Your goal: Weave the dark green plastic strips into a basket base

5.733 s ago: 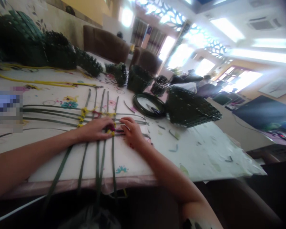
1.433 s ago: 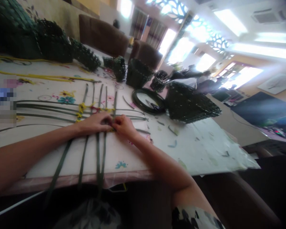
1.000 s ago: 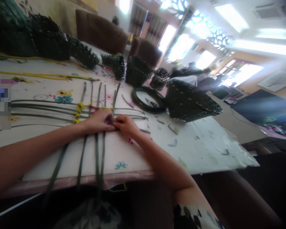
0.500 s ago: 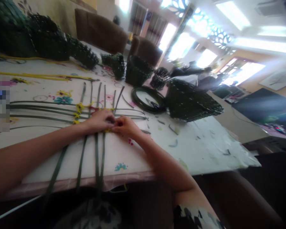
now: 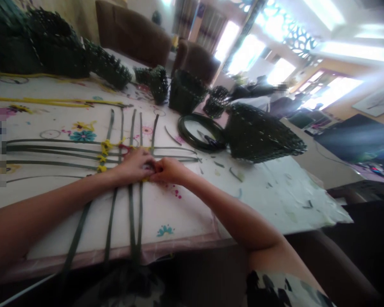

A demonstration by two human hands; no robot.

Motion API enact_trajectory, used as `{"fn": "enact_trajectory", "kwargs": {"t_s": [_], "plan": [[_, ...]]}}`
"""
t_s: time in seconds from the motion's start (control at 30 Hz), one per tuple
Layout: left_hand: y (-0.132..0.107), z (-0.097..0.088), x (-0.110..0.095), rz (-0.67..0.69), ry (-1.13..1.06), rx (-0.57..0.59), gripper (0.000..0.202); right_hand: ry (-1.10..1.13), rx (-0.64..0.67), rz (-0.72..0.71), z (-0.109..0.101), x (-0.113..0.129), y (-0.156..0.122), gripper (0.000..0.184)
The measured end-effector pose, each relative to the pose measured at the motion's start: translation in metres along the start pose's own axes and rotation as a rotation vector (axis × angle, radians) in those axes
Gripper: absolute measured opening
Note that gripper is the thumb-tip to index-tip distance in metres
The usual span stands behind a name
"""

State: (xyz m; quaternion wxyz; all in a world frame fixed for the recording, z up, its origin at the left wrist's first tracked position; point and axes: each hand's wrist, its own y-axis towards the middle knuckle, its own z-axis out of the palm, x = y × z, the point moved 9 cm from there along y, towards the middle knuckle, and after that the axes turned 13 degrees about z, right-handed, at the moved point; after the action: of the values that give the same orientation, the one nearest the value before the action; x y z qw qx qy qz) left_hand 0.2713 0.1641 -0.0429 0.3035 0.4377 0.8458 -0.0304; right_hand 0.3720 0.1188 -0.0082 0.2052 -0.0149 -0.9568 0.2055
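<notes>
Flat dark green strips (image 5: 135, 213) cross one another in an open grid on the table, some running sideways and others toward me. Small yellow knots (image 5: 103, 157) bind the left crossings, and a red piece (image 5: 124, 149) sits by the upper middle. My left hand (image 5: 136, 164) rests over the grid with its fingers curled closed. Against its fingertips, my right hand (image 5: 170, 170) pinches at the lower right crossings. Both hands are closed on the strips there, but the exact piece between the fingertips is hidden. A bit of yellow shows just below them.
Behind the grid stand several dark green woven baskets, one large basket (image 5: 259, 134) lying at the right. A coil of strip (image 5: 201, 133) surrounds a dark-handled tool. Yellow strips (image 5: 51, 101) lie at the back left. Offcuts (image 5: 235, 174) litter the right side of the tablecloth (image 5: 275, 200).
The hands stay together, with small finger movement. Two strip ends at the upper right now appear as one. A short strip end right of my right hand no longer shows. The view shifts slightly.
</notes>
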Motion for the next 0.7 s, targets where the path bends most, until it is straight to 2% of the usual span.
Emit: {"fn": "enact_trajectory", "kwargs": {"t_s": [0.13,0.3,0.5,0.57,0.7], "plan": [[0.0,0.003,-0.002,-0.022,0.025,0.018,0.033,-0.103,0.012,0.052,-0.002,0.003,0.002,0.034],[-0.002,0.004,0.003,-0.056,0.017,-0.021,0.042,-0.197,0.02,0.039,-0.002,0.011,0.007,0.033],[-0.002,0.005,0.003,-0.005,0.051,-0.014,0.033,-0.184,0.09,0.037,0.002,0.009,0.011,0.033],[-0.002,0.003,0.001,0.023,0.055,-0.024,0.027,-0.137,0.054,0.011,0.002,0.005,0.007,0.034],[-0.001,0.0,-0.004,0.073,0.058,-0.035,0.023,0.01,-0.135,-0.062,-0.002,-0.008,-0.012,0.034]]}}
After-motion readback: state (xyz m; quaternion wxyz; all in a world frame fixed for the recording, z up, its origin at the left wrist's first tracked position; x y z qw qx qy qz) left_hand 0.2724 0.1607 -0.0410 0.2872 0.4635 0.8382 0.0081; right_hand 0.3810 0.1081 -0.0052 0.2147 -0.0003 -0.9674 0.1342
